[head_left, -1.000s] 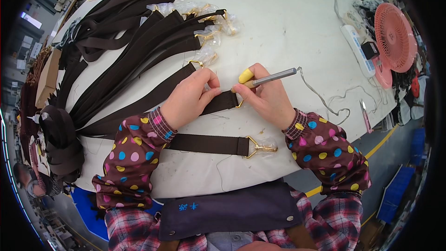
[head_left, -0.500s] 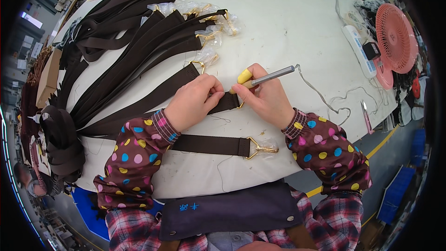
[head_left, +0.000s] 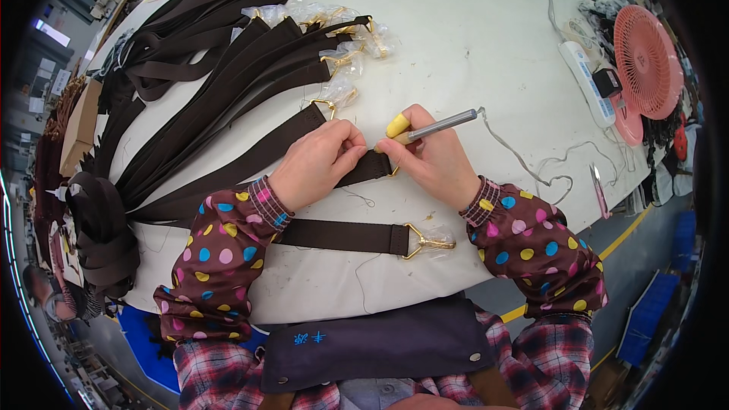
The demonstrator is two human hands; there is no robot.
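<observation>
A dark brown webbing strap lies under both hands, its stitched end with a gold metal ring pointing right. My right hand grips a corded pen-shaped tool with a grey barrel; its tip is down at the strap end, partly behind the fingers. A yellow cover wraps one finger of that hand. My left hand is pinched closed just above the strap, left of the tip; whatever lies between its fingertips is too small to make out. Nearer me rests another strap with a gold clasp in clear plastic.
Many brown straps with plastic-wrapped gold hardware fan across the white table at the left. Toward the right are a pink fan, a white power strip, the tool's cord and pointed snips.
The pen-shaped tool and my right hand have shifted very slightly left. My left hand stays pinched in nearly the same place, and the straps lie as before.
</observation>
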